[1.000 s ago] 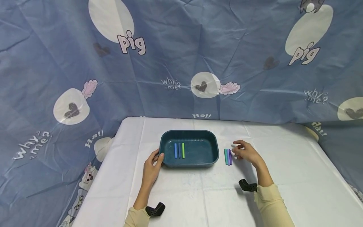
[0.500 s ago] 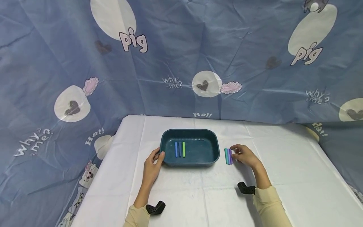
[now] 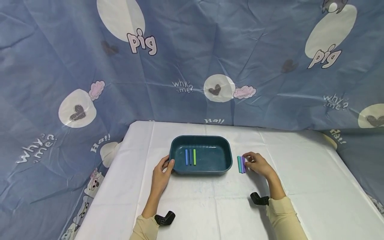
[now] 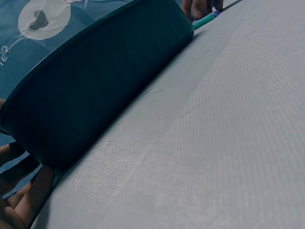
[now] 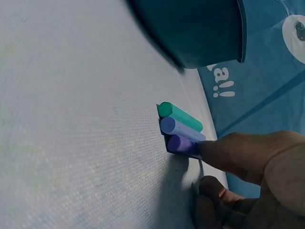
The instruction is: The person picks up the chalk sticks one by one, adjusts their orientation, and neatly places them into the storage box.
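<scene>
A dark teal plastic tray [image 3: 210, 162] holds a blue chalk stick [image 3: 186, 157], a dark blue one [image 3: 190, 157] and a lime green one [image 3: 194, 157], side by side. My left hand [image 3: 161, 174] holds the tray's left front corner, thumb at the front and fingers along the side. Right of the tray, three more sticks lie together: green [image 5: 183, 116], lilac [image 5: 180, 128] and purple [image 5: 180, 144]. My right hand [image 3: 258, 164] pinches the far part of the purple stick. The thumb touches it, while the opposing fingertip is hidden in the right wrist view.
A white cloth [image 3: 192, 210] covers the table, with faint coloured smudges. Behind it hangs a blue printed curtain [image 3: 168, 66]. Black wrist cameras sit on the left wrist [image 3: 165, 218] and the right wrist [image 3: 259, 199].
My right hand has moved slightly left, from beside the sticks onto the purple one, which now lies closer against the lilac one. My left hand has stayed at the tray.
</scene>
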A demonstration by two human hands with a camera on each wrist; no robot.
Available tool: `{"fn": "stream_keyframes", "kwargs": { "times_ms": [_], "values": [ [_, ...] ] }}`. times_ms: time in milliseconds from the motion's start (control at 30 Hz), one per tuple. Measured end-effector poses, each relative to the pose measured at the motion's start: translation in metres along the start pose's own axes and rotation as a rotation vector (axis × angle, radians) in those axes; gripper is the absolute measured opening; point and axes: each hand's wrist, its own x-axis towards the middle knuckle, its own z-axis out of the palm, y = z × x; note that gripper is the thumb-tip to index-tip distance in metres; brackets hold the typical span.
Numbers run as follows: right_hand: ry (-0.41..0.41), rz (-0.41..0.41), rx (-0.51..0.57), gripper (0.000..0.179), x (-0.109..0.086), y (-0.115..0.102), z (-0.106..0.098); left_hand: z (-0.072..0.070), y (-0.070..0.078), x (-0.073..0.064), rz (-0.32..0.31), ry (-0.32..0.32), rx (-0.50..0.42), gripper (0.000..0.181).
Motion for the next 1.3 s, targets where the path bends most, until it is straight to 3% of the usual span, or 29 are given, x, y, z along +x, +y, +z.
{"fn": "stream_keyframes", "kwargs": {
  "times_ms": [300,533,800,1300],
  "values": [
    [0.047,0.087,0.123,0.036,-0.004,-0.004,0.003,0.001,0.000,0.001,-0.001,0.005,0.003,0.049],
    [0.064,0.087,0.271,0.042,-0.004,-0.005,0.005,0.001,0.002,0.002,-0.004,0.000,-0.002,0.049],
    [0.119,0.118,0.361,0.042,-0.004,-0.002,0.003,0.001,0.002,0.001,0.004,0.008,-0.001,0.048],
    [0.155,0.086,0.409,0.041,0.002,-0.018,0.002,0.001,0.002,0.000,0.011,0.016,-0.002,0.048]
  ]
}}
